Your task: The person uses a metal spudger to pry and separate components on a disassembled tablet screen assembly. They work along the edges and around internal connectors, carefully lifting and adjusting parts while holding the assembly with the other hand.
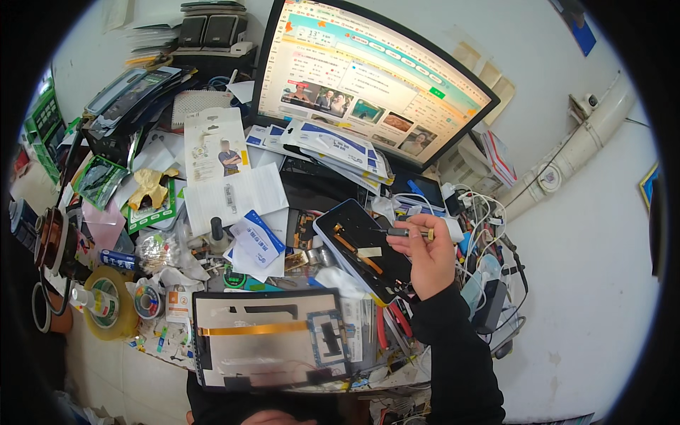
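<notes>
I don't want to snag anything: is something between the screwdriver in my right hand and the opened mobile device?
Nothing visible: the right hand holds the screwdriver with its tip over the opened mobile device.

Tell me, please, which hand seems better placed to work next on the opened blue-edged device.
Probably the right hand: it holds a precision screwdriver over the opened device, whereas no left hand shows beside that device.
</notes>
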Motion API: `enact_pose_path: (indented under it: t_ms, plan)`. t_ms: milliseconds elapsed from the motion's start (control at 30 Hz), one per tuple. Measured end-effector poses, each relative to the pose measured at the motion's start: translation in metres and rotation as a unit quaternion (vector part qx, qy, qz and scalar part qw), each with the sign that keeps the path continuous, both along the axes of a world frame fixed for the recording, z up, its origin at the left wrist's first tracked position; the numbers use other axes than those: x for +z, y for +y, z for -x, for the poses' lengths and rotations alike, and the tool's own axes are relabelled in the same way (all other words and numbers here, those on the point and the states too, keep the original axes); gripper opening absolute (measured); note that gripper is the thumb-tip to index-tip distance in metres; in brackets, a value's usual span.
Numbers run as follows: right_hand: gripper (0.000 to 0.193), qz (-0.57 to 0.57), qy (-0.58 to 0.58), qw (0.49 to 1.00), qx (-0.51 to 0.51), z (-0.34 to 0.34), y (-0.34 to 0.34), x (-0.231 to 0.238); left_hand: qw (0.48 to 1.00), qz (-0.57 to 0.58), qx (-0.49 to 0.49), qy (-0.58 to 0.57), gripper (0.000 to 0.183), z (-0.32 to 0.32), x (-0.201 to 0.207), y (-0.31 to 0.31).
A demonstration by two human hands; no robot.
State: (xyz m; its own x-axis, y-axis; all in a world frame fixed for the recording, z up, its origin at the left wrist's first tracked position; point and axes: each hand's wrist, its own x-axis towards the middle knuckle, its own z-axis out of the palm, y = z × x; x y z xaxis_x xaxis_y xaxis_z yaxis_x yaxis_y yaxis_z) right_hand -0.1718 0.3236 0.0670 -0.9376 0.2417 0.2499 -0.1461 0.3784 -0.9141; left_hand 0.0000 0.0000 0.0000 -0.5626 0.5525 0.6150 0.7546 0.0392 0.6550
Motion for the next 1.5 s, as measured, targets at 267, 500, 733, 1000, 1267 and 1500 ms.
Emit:
enact_pose_path:
  t_ms: [267,500,733,1000,1267,1500]
  plan:
    - [0.018,0.132,-0.003,0.991,0.028,-0.054,-0.026,0.04,0.925,-0.065,-0.017,-0.373,0.024,-0.001,0.025,0.002]
    - [0.017,0.227,-0.096,0.958,0.146,-0.143,-0.084,0.048,0.592,-0.308,-0.051,-0.743,0.05,0.028,0.033,0.016]
    - [0.017,0.222,-0.15,0.955,0.126,-0.162,-0.102,0.029,0.544,-0.318,-0.096,-0.771,0.047,0.029,0.031,0.014]
    - [0.017,0.257,-0.138,0.948,0.13,-0.162,-0.106,0.025,0.564,-0.316,-0.049,-0.762,0.037,0.021,0.025,0.011]
    - [0.018,0.24,-0.115,0.955,0.13,-0.161,-0.107,0.022,0.571,-0.308,-0.028,-0.76,0.029,0.021,0.025,0.01]
    - [0.019,0.234,-0.11,0.958,0.123,-0.164,-0.107,0.022,0.574,-0.316,-0.039,-0.754,0.03,0.02,0.024,0.01]
